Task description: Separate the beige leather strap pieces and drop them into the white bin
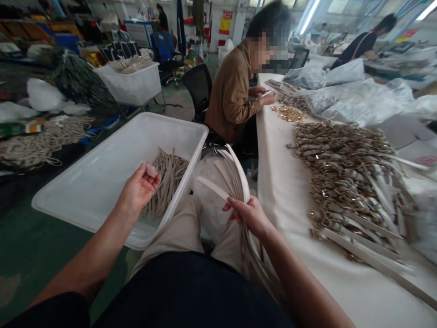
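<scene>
My left hand (137,186) hovers over the white plastic tub (85,177), palm up with fingers curled. At its thumb and fingertips is a small whitish piece (151,170) whose kind I cannot make out. Beneath lie loose beige straps (169,175) heaped against the tub's right side. In front of my lap, my right hand (251,214) is closed around a bundle of long pale straps (239,175). The upper ends fan out above the fist, and the long tails hang down past my right forearm.
On the cloth-covered table (280,200) to my right lies a large pile of straps with metal buckles (348,168). Beyond it are small gold-coloured parts (290,114) and clear plastic bags (368,98). A co-worker (228,91) sits at the table's far left side.
</scene>
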Motion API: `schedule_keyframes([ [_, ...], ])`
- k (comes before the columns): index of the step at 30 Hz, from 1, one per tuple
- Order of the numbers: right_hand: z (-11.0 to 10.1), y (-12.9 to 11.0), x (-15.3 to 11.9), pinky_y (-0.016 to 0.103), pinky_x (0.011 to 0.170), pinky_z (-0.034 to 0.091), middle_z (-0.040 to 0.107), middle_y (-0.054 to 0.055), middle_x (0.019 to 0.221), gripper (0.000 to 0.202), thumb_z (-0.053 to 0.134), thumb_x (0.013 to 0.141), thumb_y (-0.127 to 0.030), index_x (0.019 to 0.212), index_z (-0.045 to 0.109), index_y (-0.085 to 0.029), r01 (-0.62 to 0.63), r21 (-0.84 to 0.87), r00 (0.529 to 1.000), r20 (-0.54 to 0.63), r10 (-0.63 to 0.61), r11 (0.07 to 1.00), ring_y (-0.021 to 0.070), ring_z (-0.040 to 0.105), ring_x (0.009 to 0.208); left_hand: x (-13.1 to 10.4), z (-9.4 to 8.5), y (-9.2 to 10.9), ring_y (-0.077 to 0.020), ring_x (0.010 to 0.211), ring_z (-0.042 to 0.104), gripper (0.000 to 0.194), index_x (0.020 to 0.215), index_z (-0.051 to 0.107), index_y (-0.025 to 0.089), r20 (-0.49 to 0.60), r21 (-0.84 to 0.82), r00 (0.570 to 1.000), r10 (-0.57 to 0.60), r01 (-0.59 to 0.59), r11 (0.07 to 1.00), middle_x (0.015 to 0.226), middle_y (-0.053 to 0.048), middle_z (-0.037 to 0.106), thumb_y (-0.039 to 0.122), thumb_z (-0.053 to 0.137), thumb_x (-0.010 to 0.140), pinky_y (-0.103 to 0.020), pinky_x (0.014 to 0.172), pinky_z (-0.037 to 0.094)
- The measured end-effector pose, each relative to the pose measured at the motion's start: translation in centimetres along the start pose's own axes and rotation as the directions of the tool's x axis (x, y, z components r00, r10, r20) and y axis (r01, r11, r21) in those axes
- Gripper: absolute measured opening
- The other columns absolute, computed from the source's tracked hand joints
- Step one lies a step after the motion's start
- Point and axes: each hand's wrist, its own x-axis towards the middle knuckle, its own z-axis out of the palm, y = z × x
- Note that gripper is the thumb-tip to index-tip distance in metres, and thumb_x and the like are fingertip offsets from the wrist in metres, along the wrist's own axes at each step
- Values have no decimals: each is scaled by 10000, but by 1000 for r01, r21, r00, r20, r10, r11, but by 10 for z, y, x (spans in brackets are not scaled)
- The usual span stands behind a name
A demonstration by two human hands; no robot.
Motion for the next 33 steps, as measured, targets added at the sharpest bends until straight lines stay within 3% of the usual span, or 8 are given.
schedule_keyframes([
  [6, 6, 3, -3, 276, 514, 499, 474, -26, 388, 389, 715, 760, -525, 622, 715, -161, 25, 35, 1000, 12, -25, 999, 98, 420, 379, -18, 21, -47, -112, 651, 642, 198, 742, 638, 195, -41, 23, 963, -266, 267, 963, 719, -12, 665, 203, 586, 933, -216, 651, 580],
  [8, 6, 4, -2, 273, 520, 505, 471, -34, 384, 378, 718, 765, -516, 645, 722, -158, 28, 44, 1000, -2, -28, 999, 95, 419, 379, -25, 23, -57, -120, 642, 633, 196, 725, 645, 190, 5, 90, 953, -304, 302, 949, 707, -17, 666, 220, 604, 914, -224, 639, 568],
  [12, 7, 4, 3, 259, 529, 515, 481, -58, 407, 369, 755, 729, -502, 763, 751, -135, -28, 128, 999, -41, 33, 991, 77, 387, 388, -46, 21, -78, -136, 622, 596, 191, 722, 687, 173, 300, 335, 909, -289, 183, 924, 672, -19, 657, 340, 757, 783, -242, 617, 528],
  [16, 6, 7, 10, 240, 527, 525, 616, -35, 560, 423, 797, 685, -473, 900, 751, -111, -178, 204, 976, 165, 146, 963, 47, 381, 403, -70, 23, -100, -159, 608, 595, 273, 732, 702, 171, 456, 520, 804, -380, 105, 847, 668, -30, 669, 437, 759, 756, -281, 612, 509],
  [19, 6, 13, 12, 229, 480, 514, 637, -22, 601, 408, 851, 613, -424, 830, 710, -110, -269, 201, 938, 277, 208, 942, 50, 415, 409, -78, 24, -109, -170, 602, 606, 276, 775, 723, 174, 524, 645, 737, -426, -18, 764, 658, -28, 684, 450, 721, 774, -301, 634, 503],
  [23, 9, 21, 14, 217, 455, 496, 582, -37, 531, 362, 857, 601, -389, 720, 643, -122, -298, 206, 924, 308, 227, 932, 61, 440, 409, -79, 23, -115, -173, 605, 605, 270, 802, 744, 177, 568, 723, 662, -489, -118, 681, 653, -20, 688, 441, 687, 794, -307, 654, 499],
  [29, 13, 24, 14, 199, 423, 416, 544, -50, 465, 217, 785, 687, -290, 745, 680, -108, -207, 182, 962, 217, 166, 961, 69, 446, 392, -80, 17, -127, -177, 681, 619, 245, 894, 781, 197, 551, 731, 612, -567, -26, 681, 760, -18, 724, 348, 781, 701, -305, 717, 495],
  [33, 14, 25, 14, 201, 424, 392, 586, -28, 497, 144, 748, 721, -230, 760, 706, -98, -148, 119, 980, 149, 130, 982, 71, 462, 400, -87, 15, -133, -184, 659, 616, 180, 839, 794, 212, 553, 757, 539, -635, -7, 653, 720, -22, 718, 351, 770, 727, -302, 689, 480],
])
